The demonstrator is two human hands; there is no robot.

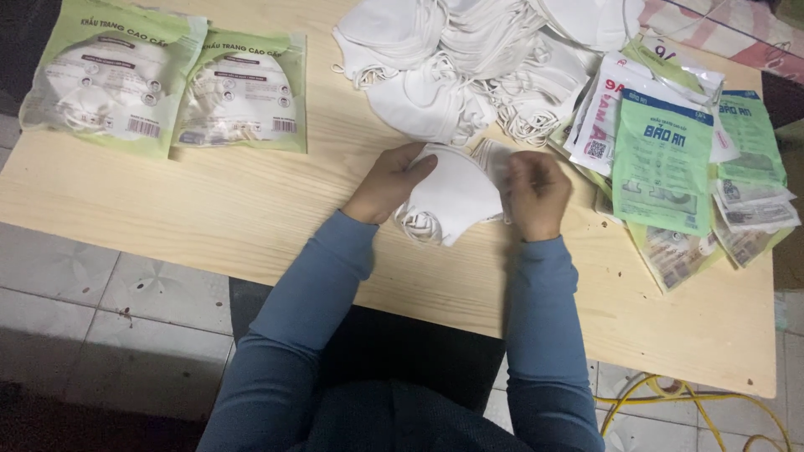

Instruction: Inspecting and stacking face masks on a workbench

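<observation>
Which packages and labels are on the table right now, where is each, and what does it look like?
Two filled pouches: far left of the table, side by side, light green with clear windows showing white masks.
Empty flat bags: fanned stack at right edge, green, blue-topped, some white with red.
Square code label: on a white bag in that stack.
Held stack of masks: white, unlabelled, between left hand and right hand.

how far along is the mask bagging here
Done: two filled green packs lie at the table's far left. In hand: left hand and right hand hold a white mask stack. Left: a large loose mask pile and flat empty bags.
</observation>
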